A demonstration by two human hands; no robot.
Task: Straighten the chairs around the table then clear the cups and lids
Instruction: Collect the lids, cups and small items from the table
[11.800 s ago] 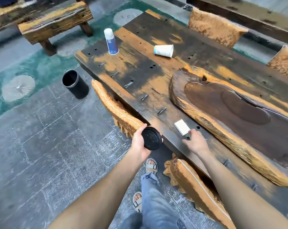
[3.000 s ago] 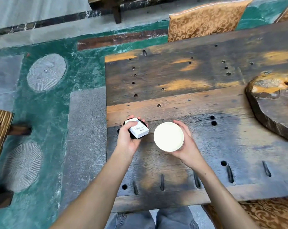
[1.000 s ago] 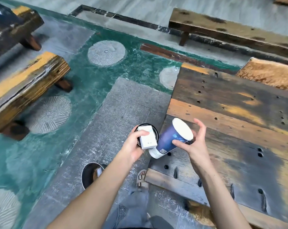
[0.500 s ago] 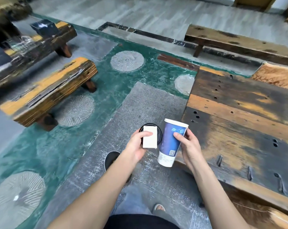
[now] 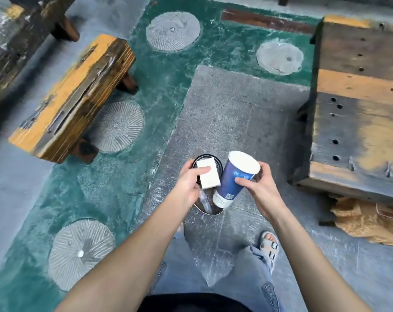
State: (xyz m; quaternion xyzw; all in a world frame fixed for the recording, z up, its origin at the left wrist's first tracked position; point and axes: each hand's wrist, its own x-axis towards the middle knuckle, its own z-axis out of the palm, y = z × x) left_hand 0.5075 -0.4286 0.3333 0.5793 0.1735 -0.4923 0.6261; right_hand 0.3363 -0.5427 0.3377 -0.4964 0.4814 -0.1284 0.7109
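My left hand [image 5: 187,182] grips a black round lid [image 5: 217,164] with a small white box [image 5: 208,174] pressed on top of it by the thumb. My right hand [image 5: 257,188] holds a tall blue paper cup [image 5: 232,180] with a white lid, tilted so its base points down. Both hands hover over a black round bin [image 5: 210,209] on the floor, mostly hidden behind them. The wooden table's [image 5: 357,104] end is at the right, away from the hands.
A low wooden bench [image 5: 74,95] stands at the left on the green floor. A tan chair cushion [image 5: 369,219] shows under the table's near corner. My sandalled foot [image 5: 268,244] is on the grey stone paving just below the bin.
I have stepped away from the table and now look straight down. Both hands have moved over the black bin, and the blue cup has tilted from upright to leaning.
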